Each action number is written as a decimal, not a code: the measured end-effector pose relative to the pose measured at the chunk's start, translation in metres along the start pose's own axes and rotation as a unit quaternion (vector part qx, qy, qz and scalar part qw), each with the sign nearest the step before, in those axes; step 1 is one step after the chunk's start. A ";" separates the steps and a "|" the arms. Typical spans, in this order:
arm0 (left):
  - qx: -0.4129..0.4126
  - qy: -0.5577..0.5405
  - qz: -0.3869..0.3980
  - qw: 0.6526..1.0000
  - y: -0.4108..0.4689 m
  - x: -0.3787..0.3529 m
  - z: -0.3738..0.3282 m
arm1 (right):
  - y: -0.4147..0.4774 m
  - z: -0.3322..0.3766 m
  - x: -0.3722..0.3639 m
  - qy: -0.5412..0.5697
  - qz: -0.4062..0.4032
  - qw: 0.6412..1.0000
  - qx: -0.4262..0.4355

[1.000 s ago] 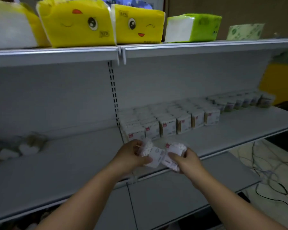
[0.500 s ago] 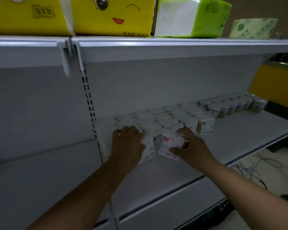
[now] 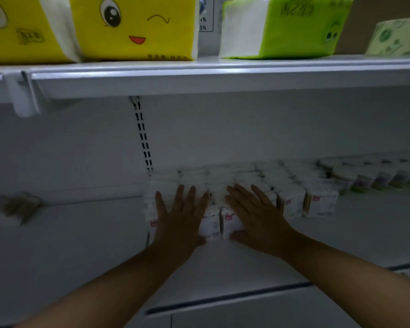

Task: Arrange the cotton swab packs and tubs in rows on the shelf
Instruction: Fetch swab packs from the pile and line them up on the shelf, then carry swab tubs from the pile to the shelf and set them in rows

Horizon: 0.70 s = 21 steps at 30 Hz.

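- Grey shelf [image 3: 81,245] in front of me, running the full width, with its pale back panel behind.
- Upper shelf [image 3: 223,74] right over my head, carrying the big soft packs.
- Up there sit the yellow tissue packs [image 3: 133,27] with cartoon faces on the left, a green tissue pack [image 3: 294,27] to their right, and a pale green patterned pack [image 3: 398,36] at the far right edge.
- Down on the grey shelf, the cotton swab packs [image 3: 291,204] stand in rows from the slotted upright out to the right, packed side by side and back to the panel.
- Beyond them, further right, the round tubs [image 3: 360,183] line up in a row along the back.
- My left hand [image 3: 178,218] lies flat on the left end of the block, fingers straight and spread, holding nothing.
- My right hand [image 3: 256,218] lies just beside it, fingers also straight and fanned, palm down on the pack tops.
- Between my hands, two front packs [image 3: 211,223] stand touching each other, with my thumbs at their lower front.
- Far left, a blurred pale heap [image 3: 12,209] lies on the shelf; possibly loose swab bags, too smeared to say.
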State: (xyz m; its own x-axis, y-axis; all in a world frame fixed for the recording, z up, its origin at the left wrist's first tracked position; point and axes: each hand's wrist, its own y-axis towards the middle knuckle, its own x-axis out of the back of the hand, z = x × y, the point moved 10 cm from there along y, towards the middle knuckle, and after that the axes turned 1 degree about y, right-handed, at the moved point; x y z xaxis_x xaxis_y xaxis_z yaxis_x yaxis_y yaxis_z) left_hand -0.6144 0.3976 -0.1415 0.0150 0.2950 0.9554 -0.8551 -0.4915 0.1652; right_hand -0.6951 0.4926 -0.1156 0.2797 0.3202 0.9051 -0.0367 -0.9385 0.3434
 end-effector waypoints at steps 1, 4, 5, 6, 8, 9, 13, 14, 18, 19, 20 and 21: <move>0.006 -0.001 0.006 1.000 0.002 -0.001 0.001 | 0.004 -0.001 -0.001 -0.008 0.010 1.000 0.000; 0.013 0.015 0.023 1.000 0.005 -0.003 0.003 | 0.011 -0.004 -0.009 -0.007 0.045 0.999 0.008; 0.015 0.017 0.028 0.999 0.005 -0.003 0.003 | 0.012 -0.005 -0.012 -0.011 0.056 0.998 0.011; 0.019 0.016 0.034 0.999 0.005 -0.003 0.004 | 0.014 -0.006 -0.014 -0.016 0.063 0.998 0.011; 0.020 0.016 0.044 0.999 0.006 -0.003 0.004 | 0.015 -0.007 -0.021 -0.023 0.078 0.997 0.018; 0.019 0.017 0.046 0.999 0.006 -0.002 0.004 | 0.015 -0.009 -0.026 -0.024 0.086 0.996 0.019; 0.002 -0.010 0.035 0.999 -0.002 0.006 0.003 | 0.004 -0.008 -0.018 -0.030 0.081 0.996 0.003; -0.002 -0.022 0.025 0.999 -0.004 0.011 0.002 | 0.001 -0.005 -0.010 -0.020 0.065 0.998 -0.001; 0.016 -0.114 -0.034 0.993 -0.020 0.037 0.015 | 0.006 0.027 0.035 0.060 -0.051 0.996 0.033; 0.020 -0.134 -0.047 0.990 -0.027 0.043 0.026 | 0.012 0.045 0.051 0.079 -0.080 0.992 0.061; 0.026 -0.148 -0.056 0.987 -0.036 0.048 0.041 | 0.020 0.066 0.065 0.096 -0.105 0.986 0.089; 0.036 -0.157 -0.057 0.985 -0.047 0.050 0.060 | 0.028 0.088 0.076 0.115 -0.115 0.981 0.108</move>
State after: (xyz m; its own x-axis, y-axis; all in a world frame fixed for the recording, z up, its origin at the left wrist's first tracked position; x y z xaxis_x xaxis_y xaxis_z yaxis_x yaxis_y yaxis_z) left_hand -0.5420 0.3863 -0.0868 0.2781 0.0900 0.9563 -0.7997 -0.5298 0.2825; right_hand -0.5905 0.4790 -0.0595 0.0318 0.5242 0.8510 0.2134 -0.8354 0.5065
